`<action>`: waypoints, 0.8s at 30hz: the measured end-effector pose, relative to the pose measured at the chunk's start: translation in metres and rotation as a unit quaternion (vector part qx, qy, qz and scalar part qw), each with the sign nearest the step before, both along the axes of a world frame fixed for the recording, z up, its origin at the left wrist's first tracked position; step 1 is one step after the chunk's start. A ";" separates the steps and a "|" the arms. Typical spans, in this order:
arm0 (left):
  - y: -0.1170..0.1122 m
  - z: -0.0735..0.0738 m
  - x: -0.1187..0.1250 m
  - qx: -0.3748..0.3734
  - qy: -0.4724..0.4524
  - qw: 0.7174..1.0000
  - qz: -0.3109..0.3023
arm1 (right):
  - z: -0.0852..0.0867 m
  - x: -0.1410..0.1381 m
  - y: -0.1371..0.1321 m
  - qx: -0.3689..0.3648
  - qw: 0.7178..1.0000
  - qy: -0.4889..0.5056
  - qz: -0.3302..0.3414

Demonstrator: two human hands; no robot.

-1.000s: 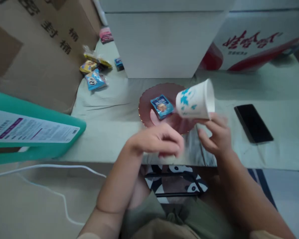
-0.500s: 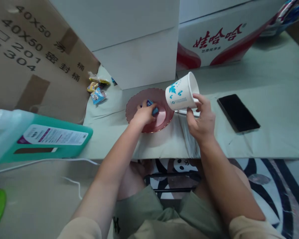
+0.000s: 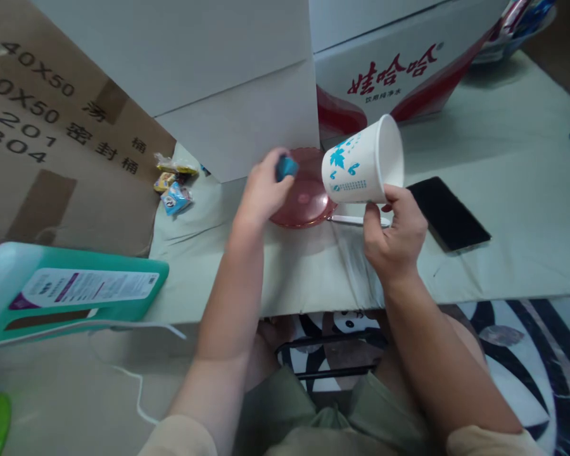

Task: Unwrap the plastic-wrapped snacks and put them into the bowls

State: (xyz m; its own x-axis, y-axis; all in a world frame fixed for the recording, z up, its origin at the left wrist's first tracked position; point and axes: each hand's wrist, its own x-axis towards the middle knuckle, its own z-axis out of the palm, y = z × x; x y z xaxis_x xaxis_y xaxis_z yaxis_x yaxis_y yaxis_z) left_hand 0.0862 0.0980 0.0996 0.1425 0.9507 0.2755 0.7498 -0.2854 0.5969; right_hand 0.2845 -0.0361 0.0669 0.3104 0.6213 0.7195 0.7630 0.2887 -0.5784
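Note:
My left hand (image 3: 263, 190), slightly blurred, is closed around a small blue packet (image 3: 286, 167) above the left side of a pink translucent plate (image 3: 308, 204) with a scalloped rim. The plate's left part is hidden behind that hand. In my right hand (image 3: 399, 237) is a white paper cup (image 3: 354, 168) with blue leaf prints, gripped near its rim. The cup is tilted, its mouth facing right and a little toward me; its bottom points toward the plate. Under the cup, a slim white stick-like item (image 3: 351, 220) lies at the plate's right edge.
A black phone (image 3: 449, 215) lies right of my right hand. White boxes (image 3: 237, 126) stand behind the plate. Small snack packets (image 3: 175, 198) lie beside a brown carton (image 3: 85, 190) at left, near a jug of green liquid (image 3: 137, 297). A filled bowl (image 3: 508, 47) stands far right.
My left hand has lifted the blue packet up from the plate. My right hand has brought the cup closer and slightly right. The camera view has shifted.

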 end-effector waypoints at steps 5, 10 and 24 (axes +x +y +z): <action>-0.068 -0.008 -0.086 0.054 -0.112 0.981 0.150 | 0.014 -0.033 -0.005 0.036 0.997 -0.022 0.062; -0.091 -0.039 -0.152 0.015 -0.152 0.961 0.232 | 0.013 -0.111 -0.017 -0.017 0.962 -0.078 0.262; -0.076 -0.065 -0.226 -0.018 -0.033 0.947 0.318 | -0.044 -0.174 0.007 -0.028 0.938 -0.152 0.309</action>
State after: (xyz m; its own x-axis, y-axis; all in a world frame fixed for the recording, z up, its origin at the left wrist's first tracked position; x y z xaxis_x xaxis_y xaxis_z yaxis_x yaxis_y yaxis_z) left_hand -0.1393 0.0223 0.0348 -0.4793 0.8469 0.2301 0.7243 0.2337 0.6487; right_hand 0.1102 -0.0291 0.0228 -0.3364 0.6538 0.6777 0.5916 0.7067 -0.3881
